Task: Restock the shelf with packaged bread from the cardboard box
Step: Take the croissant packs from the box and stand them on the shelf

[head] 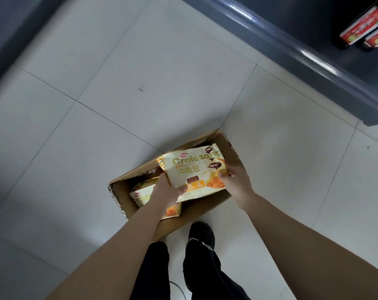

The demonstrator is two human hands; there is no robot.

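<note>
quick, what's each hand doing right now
Left hand: holding the croissant pack by its lower left corner.
Right hand: holding the same pack by its right edge.

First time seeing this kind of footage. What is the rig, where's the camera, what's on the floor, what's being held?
There is no machine here, only a person working with two bare hands. The single picture comes from a wide-angle camera worn on the head. It looks forward and down, so the arms reach in from the bottom edge.

The left hand and right hand each hold a lower corner of a croissant packet, thumbs on its front. They hold it over an open cardboard box that stands on the tiled floor. A second packet of the same kind lies inside the box.

Below are the person's black trousers and a black shoe. At upper right is the grey shelf unit, with red packages on it.
</note>
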